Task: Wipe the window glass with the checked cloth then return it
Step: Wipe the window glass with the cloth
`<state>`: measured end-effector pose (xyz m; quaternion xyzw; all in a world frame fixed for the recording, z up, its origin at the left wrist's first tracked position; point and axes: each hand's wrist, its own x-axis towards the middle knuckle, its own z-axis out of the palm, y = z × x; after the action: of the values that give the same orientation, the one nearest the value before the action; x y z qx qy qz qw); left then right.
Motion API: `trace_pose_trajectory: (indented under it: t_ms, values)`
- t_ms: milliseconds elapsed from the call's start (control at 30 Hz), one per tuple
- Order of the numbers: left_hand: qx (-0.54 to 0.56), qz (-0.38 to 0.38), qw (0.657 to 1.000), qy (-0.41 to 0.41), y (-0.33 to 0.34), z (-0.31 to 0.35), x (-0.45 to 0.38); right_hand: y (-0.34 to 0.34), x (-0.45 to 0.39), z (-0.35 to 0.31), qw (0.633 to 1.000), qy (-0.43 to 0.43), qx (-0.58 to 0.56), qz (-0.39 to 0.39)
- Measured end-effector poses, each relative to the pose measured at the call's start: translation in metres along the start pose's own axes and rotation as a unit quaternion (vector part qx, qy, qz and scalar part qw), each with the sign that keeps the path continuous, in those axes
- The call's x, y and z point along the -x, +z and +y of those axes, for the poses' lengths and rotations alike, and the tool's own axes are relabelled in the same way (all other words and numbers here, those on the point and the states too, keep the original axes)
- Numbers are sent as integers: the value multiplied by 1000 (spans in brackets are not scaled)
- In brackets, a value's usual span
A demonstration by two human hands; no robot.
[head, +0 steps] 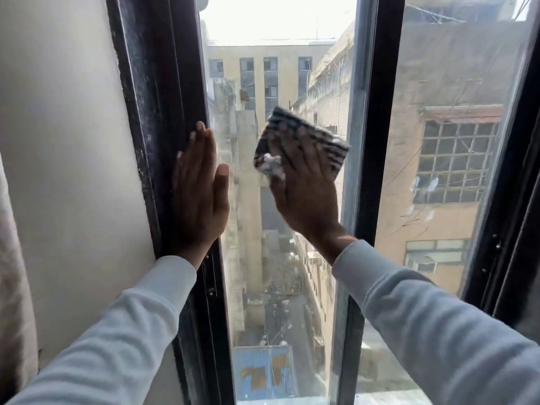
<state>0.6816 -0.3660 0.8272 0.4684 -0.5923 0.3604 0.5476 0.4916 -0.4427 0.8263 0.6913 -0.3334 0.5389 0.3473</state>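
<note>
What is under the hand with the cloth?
Under the right hand is the checked cloth, pressed flat on the window glass. The cloth sticks out past the fingers. The glass right behind the cloth is covered, so it can't be seen.

Two bare hands, long pale grey ribbed sleeves [409, 317] reaching both wrists

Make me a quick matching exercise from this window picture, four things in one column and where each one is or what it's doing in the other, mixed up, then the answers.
Column 1
1. left hand
2. right hand
3. checked cloth
4. black window frame

Column 2
A. runs upright between the pale wall and the glass
B. flat and open, resting at the pane's left edge
C. spread against the glass under the fingers
D. pressing the cloth to the middle of the pane

Pairs: 1-B, 2-D, 3-C, 4-A
</note>
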Motion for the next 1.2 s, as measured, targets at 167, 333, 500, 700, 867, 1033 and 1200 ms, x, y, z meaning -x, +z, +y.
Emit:
trace_pose_trajectory:
  t_ms: [167, 333, 500, 700, 867, 1033, 1200]
  values:
    - [-15, -1, 1000, 6, 0, 0, 0, -3, 139, -53, 992, 31, -10, -118]
    - [-26, 19, 999, 31, 11, -12, 3, 1, 70, -32, 978, -166, -13, -127]
    - [-42, 22, 998, 33, 14, -16, 3, -15, 76, -20, 991, 110, -23, -66]
    - [-52, -57, 997, 3, 4, -10, 2, -10, 99, -37, 927, -328, -52, -174]
    - [-20, -68, 997, -21, 2, -7, -1, -26, 63, 1, 999, 21, -23, -13]
    - [30, -67, 992, -100, 2, 29, 2, -50, 163, -35, 980, 29, -128, -150]
    - [11, -123, 992, 11, 30, 115, 5, -98, 171, -9, 913, 329, -240, -10]
